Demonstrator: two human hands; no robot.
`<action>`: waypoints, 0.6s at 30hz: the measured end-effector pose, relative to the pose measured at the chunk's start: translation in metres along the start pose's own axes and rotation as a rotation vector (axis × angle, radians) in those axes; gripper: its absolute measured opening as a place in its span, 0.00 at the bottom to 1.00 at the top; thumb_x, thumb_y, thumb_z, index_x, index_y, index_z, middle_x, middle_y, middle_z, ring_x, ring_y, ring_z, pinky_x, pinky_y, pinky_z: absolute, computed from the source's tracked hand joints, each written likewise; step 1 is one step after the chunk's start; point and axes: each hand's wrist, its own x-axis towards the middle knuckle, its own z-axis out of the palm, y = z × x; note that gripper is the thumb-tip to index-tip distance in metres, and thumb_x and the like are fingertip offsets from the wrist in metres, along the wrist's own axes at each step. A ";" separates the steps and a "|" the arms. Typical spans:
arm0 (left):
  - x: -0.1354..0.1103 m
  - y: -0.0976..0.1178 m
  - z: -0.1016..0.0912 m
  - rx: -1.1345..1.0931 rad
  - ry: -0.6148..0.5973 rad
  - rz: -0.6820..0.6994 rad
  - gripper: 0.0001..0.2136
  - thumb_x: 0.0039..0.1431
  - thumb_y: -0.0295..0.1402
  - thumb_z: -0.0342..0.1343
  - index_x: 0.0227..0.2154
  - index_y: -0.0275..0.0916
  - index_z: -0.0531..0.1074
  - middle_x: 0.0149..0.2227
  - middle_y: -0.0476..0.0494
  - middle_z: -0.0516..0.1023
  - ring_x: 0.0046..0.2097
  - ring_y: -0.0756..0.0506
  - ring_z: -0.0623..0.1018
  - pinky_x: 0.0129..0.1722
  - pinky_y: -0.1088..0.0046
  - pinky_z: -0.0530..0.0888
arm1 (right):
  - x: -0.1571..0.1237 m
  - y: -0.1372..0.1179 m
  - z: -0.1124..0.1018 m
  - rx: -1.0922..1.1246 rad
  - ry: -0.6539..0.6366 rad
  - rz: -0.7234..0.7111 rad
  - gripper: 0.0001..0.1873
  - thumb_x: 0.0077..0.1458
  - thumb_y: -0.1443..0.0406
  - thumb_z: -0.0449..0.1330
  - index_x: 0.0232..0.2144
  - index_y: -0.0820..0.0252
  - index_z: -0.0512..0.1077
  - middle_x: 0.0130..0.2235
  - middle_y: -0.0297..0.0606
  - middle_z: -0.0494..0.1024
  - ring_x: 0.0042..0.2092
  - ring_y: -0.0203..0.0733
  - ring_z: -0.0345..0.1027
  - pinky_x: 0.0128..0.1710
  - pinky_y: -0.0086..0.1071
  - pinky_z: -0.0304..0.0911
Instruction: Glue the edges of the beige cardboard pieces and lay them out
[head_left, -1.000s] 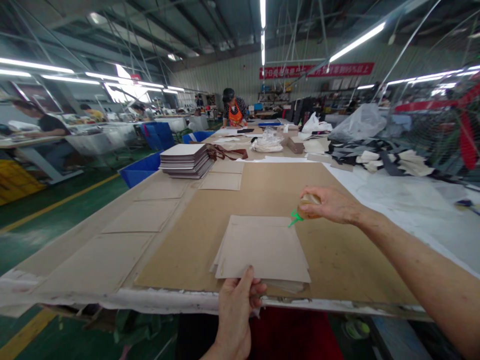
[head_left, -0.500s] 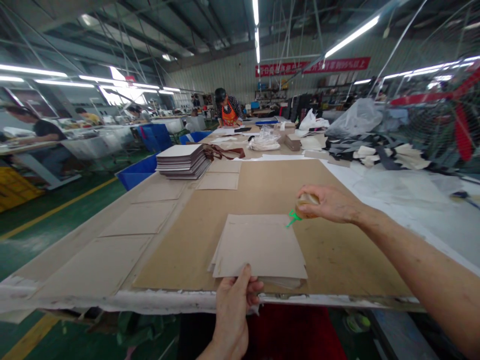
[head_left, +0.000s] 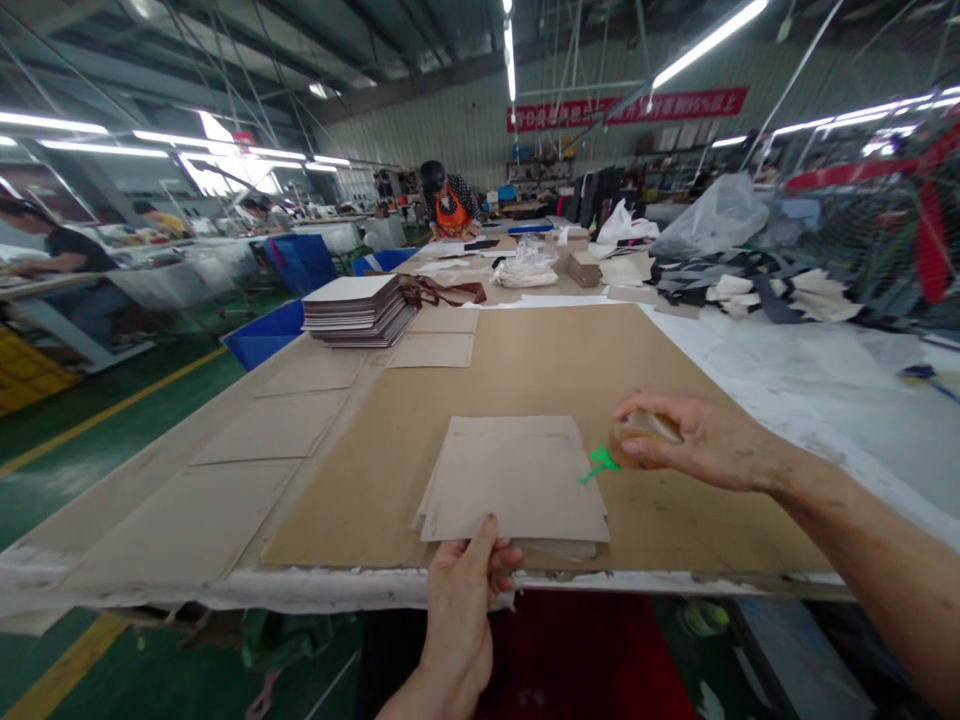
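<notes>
A small stack of grey-beige cardboard sheets point(head_left: 517, 475) lies near the table's front edge, its sheets slightly fanned. My left hand point(head_left: 469, 590) grips the near edge of the stack, thumb on top and fingers curled beneath. In my right hand point(head_left: 697, 440) is a brownish translucent glue bottle point(head_left: 637, 437), tilted on its side. Its green nozzle point(head_left: 598, 465) points down and left, at the right edge of the top sheet. Whether the tip touches the sheet I cannot tell. Thin lines run along the top sheet's far and right edges.
Several single cardboard sheets point(head_left: 184, 520) lie along the table's left side. Behind them stands a tall stack of boards point(head_left: 356, 312) beside brown straps point(head_left: 442, 291). Dark fabric scraps point(head_left: 739, 275) and a plastic bag point(head_left: 712, 215) lie at the right. A co-worker point(head_left: 450, 200) leans over the table's far end.
My right hand has moved the glue bottle right and toward me, from the far right corner down along the sheet's right edge. My left hand keeps its grip; the view has shifted slightly.
</notes>
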 end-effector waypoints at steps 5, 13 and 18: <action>0.001 0.000 0.001 -0.007 0.010 -0.001 0.12 0.48 0.35 0.64 0.29 0.33 0.68 0.25 0.45 0.76 0.25 0.50 0.77 0.17 0.82 0.68 | -0.015 -0.003 -0.001 0.068 -0.050 -0.041 0.14 0.59 0.52 0.55 0.43 0.51 0.67 0.37 0.32 0.71 0.36 0.43 0.67 0.35 0.35 0.58; 0.002 0.001 0.002 0.009 0.000 -0.001 0.11 0.49 0.34 0.63 0.30 0.33 0.69 0.25 0.45 0.76 0.25 0.50 0.77 0.17 0.82 0.68 | -0.020 0.002 0.000 0.078 -0.024 -0.020 0.16 0.58 0.51 0.55 0.43 0.52 0.68 0.36 0.33 0.72 0.34 0.42 0.67 0.33 0.34 0.59; 0.000 0.003 0.003 0.016 0.018 0.003 0.10 0.49 0.34 0.63 0.29 0.33 0.70 0.25 0.45 0.76 0.24 0.51 0.76 0.17 0.83 0.68 | 0.004 0.012 0.007 -0.101 0.125 -0.014 0.15 0.57 0.52 0.55 0.41 0.53 0.69 0.40 0.34 0.72 0.37 0.45 0.67 0.35 0.36 0.58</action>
